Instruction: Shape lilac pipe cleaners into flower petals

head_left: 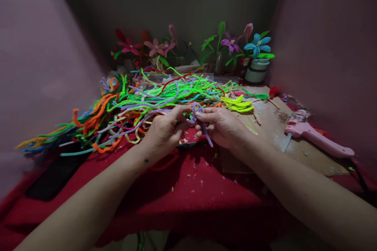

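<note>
A looped purple pipe cleaner (193, 117) sits between a person's two hands, above the front of the bench (188, 188), its small curl upright at the fingertips and its loose tail slanting down and to the right, toward the wearer. Neither hand is nearer: the fingers of the left hand (166, 128) pinch the curl's left side, while those of the right hand (225, 125) grip its right side, thumb on top, with the tail hanging below them. Both wrists angle inward, the forearms reaching in from the lower corners, palms facing each other. Just beyond lies a tangled heap of colored pipe cleaners (182, 92); to the right, a pink glue gun (321, 137) rests on cardboard (309, 160). Fuzzy handmade flowers, among them a blue flower (257, 46), stand at the back.
</note>
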